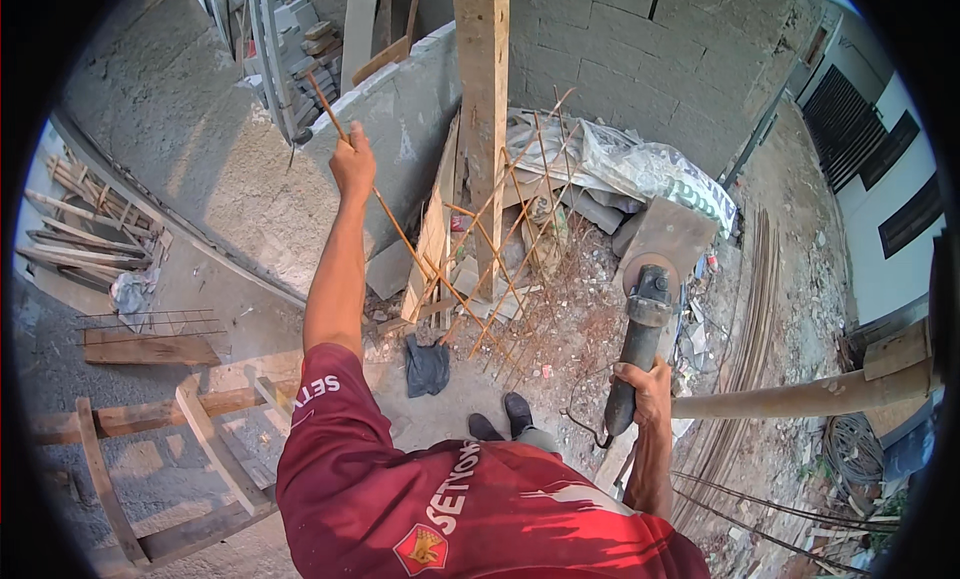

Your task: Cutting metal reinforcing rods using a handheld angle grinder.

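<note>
My left hand is raised at upper centre, closed round a rusty welded rebar grid that slants down to the right over the debris. My right hand grips the dark body of an angle grinder at right, its round disc pointing away from me, off to the right of the grid. A flat grey square piece lies behind the disc; whether they touch I cannot tell. A black cloth lies on the ground near my shoes.
An upright timber post stands at centre, with block walls and white sacking behind. A wooden ladder-like frame is at lower left, a lumber pile further left. A horizontal pole, coiled wire and long rods lie at right.
</note>
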Tool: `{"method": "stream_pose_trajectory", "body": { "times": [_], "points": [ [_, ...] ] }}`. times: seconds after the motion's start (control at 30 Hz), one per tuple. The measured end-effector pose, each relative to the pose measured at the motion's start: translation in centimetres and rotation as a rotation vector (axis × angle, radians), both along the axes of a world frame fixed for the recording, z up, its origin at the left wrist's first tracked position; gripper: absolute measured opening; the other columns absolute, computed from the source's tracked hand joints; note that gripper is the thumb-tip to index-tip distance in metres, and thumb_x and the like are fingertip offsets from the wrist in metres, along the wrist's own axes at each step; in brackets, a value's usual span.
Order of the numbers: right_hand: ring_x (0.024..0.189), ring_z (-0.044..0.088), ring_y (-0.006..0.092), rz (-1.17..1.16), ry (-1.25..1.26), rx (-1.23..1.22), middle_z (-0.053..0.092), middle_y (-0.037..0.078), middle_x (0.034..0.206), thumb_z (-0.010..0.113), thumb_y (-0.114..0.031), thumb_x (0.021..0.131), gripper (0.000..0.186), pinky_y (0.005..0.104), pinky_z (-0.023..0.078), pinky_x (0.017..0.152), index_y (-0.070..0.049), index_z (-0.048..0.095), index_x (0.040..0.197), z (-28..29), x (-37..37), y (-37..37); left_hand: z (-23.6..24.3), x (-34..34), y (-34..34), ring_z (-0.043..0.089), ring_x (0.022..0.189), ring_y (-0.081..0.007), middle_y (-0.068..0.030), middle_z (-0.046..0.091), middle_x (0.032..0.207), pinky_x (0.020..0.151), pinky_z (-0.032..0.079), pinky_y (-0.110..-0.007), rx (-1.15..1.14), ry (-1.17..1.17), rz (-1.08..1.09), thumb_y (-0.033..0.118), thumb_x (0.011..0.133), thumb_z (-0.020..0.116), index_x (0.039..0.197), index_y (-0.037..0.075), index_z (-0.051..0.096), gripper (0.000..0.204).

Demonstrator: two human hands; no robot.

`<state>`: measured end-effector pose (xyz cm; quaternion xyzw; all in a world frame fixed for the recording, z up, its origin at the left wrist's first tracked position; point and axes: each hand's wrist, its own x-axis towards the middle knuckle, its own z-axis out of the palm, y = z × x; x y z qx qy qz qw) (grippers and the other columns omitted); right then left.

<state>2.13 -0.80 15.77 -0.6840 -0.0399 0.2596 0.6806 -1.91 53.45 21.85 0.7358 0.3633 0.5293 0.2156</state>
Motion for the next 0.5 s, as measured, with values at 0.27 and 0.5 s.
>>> {"method": "stream_pose_trajectory", "body": {
  "times": [0.27, 0.5],
  "points": [
    [0.065, 0.056, 0.0162, 0.061, -0.011, -0.147, 0.058, 0.008, 0.078, 0.071, -0.01, 0.062, 0.043, 0.0302, 0.047, 0.062, 0.005, 0.053, 0.098, -2.1, -1.5, 0.9, -5.7, -14.3, 5.5, 0.067, 0.064, -0.029, -0.0208, 0.067, 0.086, 0.062, 0.057, -0.035, -0.628, 0.288, 0.175, 0.043, 0.098, 0.031, 0.092, -0.004, 0.065, 0.058],
    [0.058, 0.055, 0.0154, 0.08, -0.014, -0.242, 0.057, 0.008, 0.073, 0.071, -0.019, 0.06, 0.044, 0.0293, 0.047, 0.055, 0.005, 0.054, 0.093, -2.8, -3.4, -0.2, -11.2, -20.8, 10.1, 0.069, 0.065, -0.0273, -0.0216, 0.068, 0.087, 0.059, 0.056, -0.035, -0.633, 0.454, 0.259, 0.038, 0.096, 0.044, 0.106, -0.009, 0.059, 0.051]
  ]
}}
